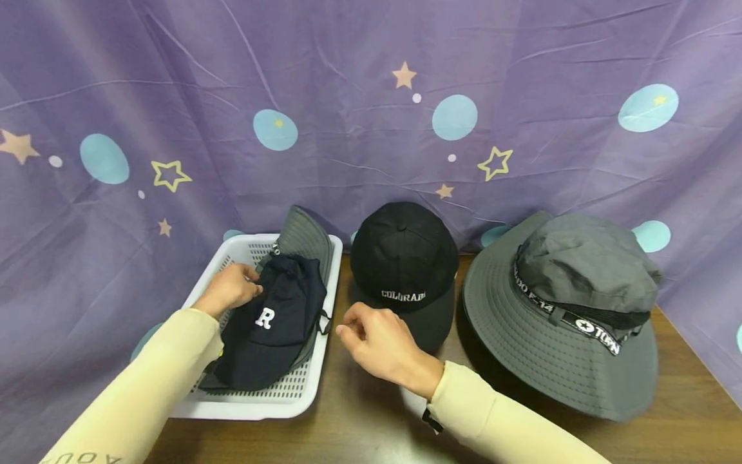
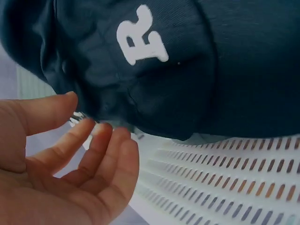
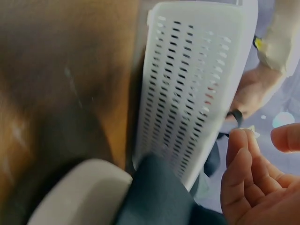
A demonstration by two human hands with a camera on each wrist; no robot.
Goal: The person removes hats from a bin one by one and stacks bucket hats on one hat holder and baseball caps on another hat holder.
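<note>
A navy cap (image 1: 284,296) with a white R lies on a grey hat (image 1: 307,235) inside a white basket (image 1: 249,410). My left hand (image 1: 230,289) is over the basket's left side, beside the cap. In the left wrist view, a gap separates thumb and loosely bent fingers, and nothing is held; whether a fingertip touches the cap is unclear. My right hand (image 1: 385,341) hovers just right of the basket, before a black cap (image 1: 400,251) lettered COLORADO. In the right wrist view its fingers curl loosely around nothing.
A large grey wide-brimmed hat (image 1: 585,270) with a lettered band sits to the right on the wooden table (image 1: 348,432). Behind everything hangs a purple curtain (image 1: 359,84) with stars and ovals. A dark cord loop (image 1: 324,321) hangs over the basket's right rim.
</note>
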